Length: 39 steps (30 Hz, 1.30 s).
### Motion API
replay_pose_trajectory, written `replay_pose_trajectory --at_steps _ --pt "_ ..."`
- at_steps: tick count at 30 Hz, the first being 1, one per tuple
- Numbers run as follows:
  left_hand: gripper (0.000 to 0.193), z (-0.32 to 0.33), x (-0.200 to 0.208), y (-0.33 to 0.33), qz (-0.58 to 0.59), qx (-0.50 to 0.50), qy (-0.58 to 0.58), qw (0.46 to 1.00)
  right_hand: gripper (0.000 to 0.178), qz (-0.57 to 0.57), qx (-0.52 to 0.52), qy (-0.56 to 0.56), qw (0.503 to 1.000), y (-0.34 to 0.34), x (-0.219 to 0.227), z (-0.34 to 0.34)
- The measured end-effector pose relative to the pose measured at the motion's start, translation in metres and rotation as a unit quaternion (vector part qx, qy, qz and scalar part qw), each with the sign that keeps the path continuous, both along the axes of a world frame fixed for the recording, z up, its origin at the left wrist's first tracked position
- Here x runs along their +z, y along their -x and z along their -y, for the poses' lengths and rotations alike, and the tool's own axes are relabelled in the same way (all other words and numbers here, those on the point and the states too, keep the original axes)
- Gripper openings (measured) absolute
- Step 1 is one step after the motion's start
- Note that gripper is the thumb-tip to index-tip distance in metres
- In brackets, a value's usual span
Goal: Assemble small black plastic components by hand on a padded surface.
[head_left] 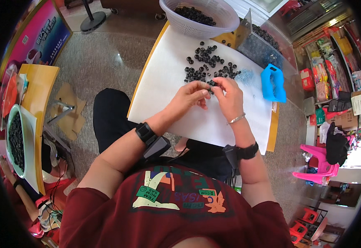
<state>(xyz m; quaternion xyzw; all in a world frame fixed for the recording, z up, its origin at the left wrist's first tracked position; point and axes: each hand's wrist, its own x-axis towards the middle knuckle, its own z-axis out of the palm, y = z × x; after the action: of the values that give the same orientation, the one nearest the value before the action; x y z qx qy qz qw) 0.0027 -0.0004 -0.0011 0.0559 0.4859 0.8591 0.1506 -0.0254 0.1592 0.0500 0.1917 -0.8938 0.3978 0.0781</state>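
Observation:
My left hand (192,95) and my right hand (229,98) meet over a white sheet (155,82) on the table. Between their fingertips is a small black part (212,84), partly hidden by the fingers. Both hands are closed in a pinch around it. Just beyond them lie several loose black round parts (205,54), some in a cluster close to my left fingers. To the right of that cluster is a scatter of tiny clear bluish pieces (246,76). A bright blue plastic holder (273,84) stands near the sheet's right side.
At the table's far end are a white perforated basket (178,25) and a clear bin (250,50), both holding black parts. On the left, another person's arm (26,200) is beside a table with a pale green basin (28,142). Pink stools (317,155) and stocked shelves (329,68) stand on the right.

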Motion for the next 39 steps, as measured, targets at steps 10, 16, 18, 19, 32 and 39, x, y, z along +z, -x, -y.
replay_pose_trajectory --at_steps 10,16,18,19,32,39 --pt "0.016 0.005 0.005 0.000 0.014 -0.032 -0.031 0.999 0.013 0.025 -0.076 0.154 0.985 -0.047 -0.007 0.013" --pt "0.016 0.004 0.009 -0.002 0.031 -0.063 -0.050 0.996 0.007 -0.040 -0.105 0.179 0.977 -0.058 -0.011 -0.001" --pt "0.017 0.005 0.006 -0.001 0.043 -0.056 -0.069 0.995 0.007 -0.038 -0.154 0.168 0.973 -0.059 -0.015 -0.021" --pt "0.017 0.005 0.007 -0.001 0.042 -0.064 -0.070 0.995 0.008 -0.035 -0.198 0.158 0.967 -0.059 -0.019 -0.036" --pt "0.017 0.004 0.009 0.001 0.056 -0.057 -0.062 0.995 0.017 -0.057 -0.267 -0.020 0.962 -0.052 -0.058 -0.106" --pt "0.019 0.002 0.014 -0.002 0.071 -0.064 -0.047 0.994 0.014 -0.028 -0.255 0.038 0.966 -0.050 -0.046 -0.085"
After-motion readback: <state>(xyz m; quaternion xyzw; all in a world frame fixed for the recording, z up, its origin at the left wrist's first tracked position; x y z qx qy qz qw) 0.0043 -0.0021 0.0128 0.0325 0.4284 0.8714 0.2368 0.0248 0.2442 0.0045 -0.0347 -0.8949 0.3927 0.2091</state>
